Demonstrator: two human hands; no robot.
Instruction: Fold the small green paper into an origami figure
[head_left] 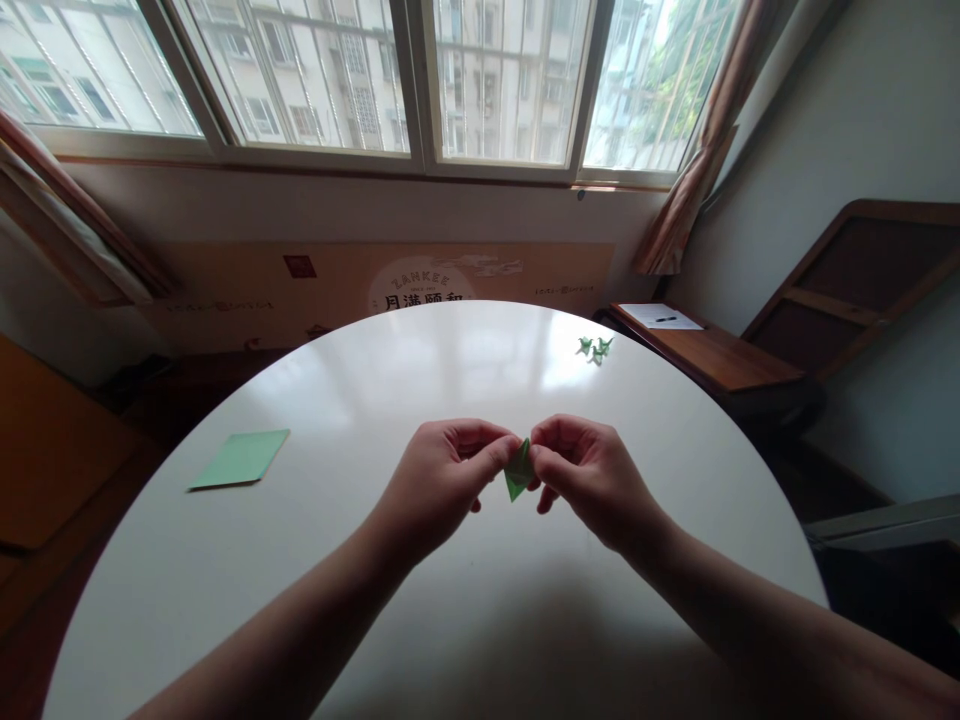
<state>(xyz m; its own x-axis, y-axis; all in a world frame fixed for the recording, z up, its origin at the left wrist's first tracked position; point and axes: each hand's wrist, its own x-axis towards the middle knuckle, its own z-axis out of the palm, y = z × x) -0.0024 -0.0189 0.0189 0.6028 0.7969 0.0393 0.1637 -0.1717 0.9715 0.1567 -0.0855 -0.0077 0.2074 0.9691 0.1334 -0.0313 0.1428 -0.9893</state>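
Two bare hands work at one small piece of paper over the white table. On the left, the left hand point(450, 485) pinches the paper's upper left edge between thumb and fingers; its best use is probably as a steady anchor, firm but not crushing. Between the hands is the folded green paper point(517, 477), a narrow diamond with a tip toward the wearer; whether that tip touches the table I cannot tell. On the right, the right hand point(596, 475) seems to pinch the upper right edge, fingers curled. So small a fold likely rewards lining up edges before pressing, then creasing outward from the point with light thumb pressure.

Across the round white table point(405, 385), a light green square of paper point(240, 458) lies at left, well apart from the hands; small green folded pieces point(595, 348) sit near the far right rim.

Around it, a left curtain point(75, 225) hangs beside a barred window, with a printed panel point(330, 275) below. Further right come another curtain point(686, 190) and a wooden desk point(739, 355) bearing a white sheet point(641, 314) and a pen point(666, 320).
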